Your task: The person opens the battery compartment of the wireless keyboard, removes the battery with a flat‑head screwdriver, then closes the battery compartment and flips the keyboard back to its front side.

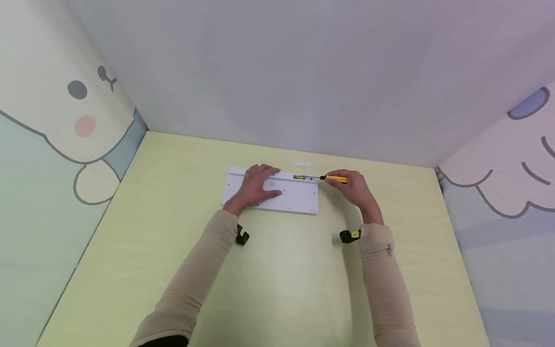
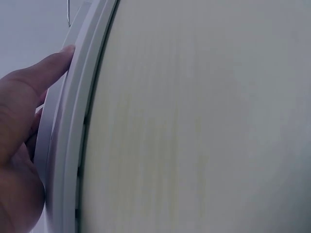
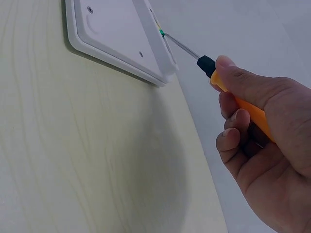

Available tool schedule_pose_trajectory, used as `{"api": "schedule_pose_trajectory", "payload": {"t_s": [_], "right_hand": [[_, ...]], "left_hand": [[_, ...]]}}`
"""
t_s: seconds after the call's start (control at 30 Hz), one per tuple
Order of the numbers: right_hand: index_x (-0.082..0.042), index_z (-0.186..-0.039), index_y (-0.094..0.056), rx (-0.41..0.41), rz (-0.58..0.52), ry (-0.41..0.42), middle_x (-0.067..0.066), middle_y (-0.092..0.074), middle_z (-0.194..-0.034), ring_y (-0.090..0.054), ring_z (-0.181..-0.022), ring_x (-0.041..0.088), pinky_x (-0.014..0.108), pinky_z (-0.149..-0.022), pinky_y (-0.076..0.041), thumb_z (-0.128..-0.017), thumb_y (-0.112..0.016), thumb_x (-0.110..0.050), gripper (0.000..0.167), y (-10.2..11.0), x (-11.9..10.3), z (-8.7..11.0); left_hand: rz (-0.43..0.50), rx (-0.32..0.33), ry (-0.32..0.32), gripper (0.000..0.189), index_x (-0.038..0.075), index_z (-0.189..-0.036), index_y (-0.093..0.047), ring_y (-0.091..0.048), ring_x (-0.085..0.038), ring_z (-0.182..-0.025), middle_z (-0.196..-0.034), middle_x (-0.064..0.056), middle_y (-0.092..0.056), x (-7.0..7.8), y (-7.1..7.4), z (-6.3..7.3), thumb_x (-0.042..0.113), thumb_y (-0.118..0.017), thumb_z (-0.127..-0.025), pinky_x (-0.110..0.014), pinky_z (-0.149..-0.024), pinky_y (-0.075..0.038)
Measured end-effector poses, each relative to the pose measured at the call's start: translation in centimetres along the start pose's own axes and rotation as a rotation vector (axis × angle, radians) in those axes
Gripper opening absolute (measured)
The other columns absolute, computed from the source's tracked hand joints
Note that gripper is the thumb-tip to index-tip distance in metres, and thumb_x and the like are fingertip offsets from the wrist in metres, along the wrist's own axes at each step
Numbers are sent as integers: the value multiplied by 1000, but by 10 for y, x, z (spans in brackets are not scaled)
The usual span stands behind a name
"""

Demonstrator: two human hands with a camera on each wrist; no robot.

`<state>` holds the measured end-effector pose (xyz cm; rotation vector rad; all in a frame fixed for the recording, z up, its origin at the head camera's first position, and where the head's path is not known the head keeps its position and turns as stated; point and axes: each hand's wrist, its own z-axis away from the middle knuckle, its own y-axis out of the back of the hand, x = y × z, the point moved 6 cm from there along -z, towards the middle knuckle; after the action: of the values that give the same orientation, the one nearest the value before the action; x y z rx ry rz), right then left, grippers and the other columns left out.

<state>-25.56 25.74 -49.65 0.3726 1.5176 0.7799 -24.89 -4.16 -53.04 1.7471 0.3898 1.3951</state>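
A flat white rectangular panel (image 1: pixel 297 196) with small screws lies on the table. A raised strip runs along its far side, and a green cell (image 1: pixel 298 177), resembling a battery, sits in a slot there. My left hand (image 1: pixel 256 185) rests on the panel's left half, thumb and fingers spread; the left wrist view has its thumb (image 2: pixel 58 63) against the panel's edge. My right hand (image 1: pixel 353 187) grips a screwdriver (image 3: pixel 250 111) by its orange and black handle. Its metal shaft points left into the slot, the tip at the green cell in the right wrist view.
A small white strip-shaped cover (image 1: pixel 302 164) lies just beyond the panel. The pale yellow wood-grain table (image 1: pixel 295 284) meets a plain wall (image 1: pixel 277 72) at its far edge. Cartoon-printed walls stand left and right. Black wrist cameras hang near both cuffs.
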Motion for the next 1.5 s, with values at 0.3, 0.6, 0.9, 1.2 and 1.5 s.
{"api": "schedule_pose_trajectory", "payload": {"t_s": [0.3,0.6,0.9,1.2,1.5], "right_hand": [[-12,-119,-76,-1,-17,-18,13,-73,-122,-60,-97,23,26,-78,-50,-96,-70,-39,36,-1,3,3],[-10,-118,-76,6,-30,-13,13,-74,-123,-62,-105,23,27,-84,-49,-97,-70,-39,37,-3,5,0],[-10,-119,-76,-2,-29,-36,14,-74,-122,-63,-106,25,29,-85,-50,-97,-69,-41,38,-3,5,1],[-10,-118,-77,-8,-32,-25,14,-74,-122,-61,-101,25,28,-81,-49,-97,-69,-39,37,-3,3,2],[-11,-120,-76,21,-48,1,13,-74,-125,-67,-111,26,34,-90,-54,-98,-68,-41,38,1,-7,-3]], "left_hand": [[3,-9,15,71,20,-150,-50,-40,-25,-147,-148,-5,-53,-1,-2,0,44,-77,-89,-47,-133,-10],[-1,-1,15,70,20,-149,-50,-42,-26,-146,-147,-5,-54,-1,-2,-1,45,-76,-89,-47,-133,-10],[1,1,11,70,19,-148,-51,-42,-26,-146,-147,-6,-54,0,-2,-1,45,-77,-89,-48,-133,-11],[13,2,11,70,19,-149,-51,-42,-26,-146,-147,-6,-54,0,0,0,45,-77,-89,-48,-133,-10],[6,15,0,70,19,-148,-51,-43,-26,-145,-146,-6,-55,-1,-2,-1,44,-78,-89,-48,-132,-11]]}}
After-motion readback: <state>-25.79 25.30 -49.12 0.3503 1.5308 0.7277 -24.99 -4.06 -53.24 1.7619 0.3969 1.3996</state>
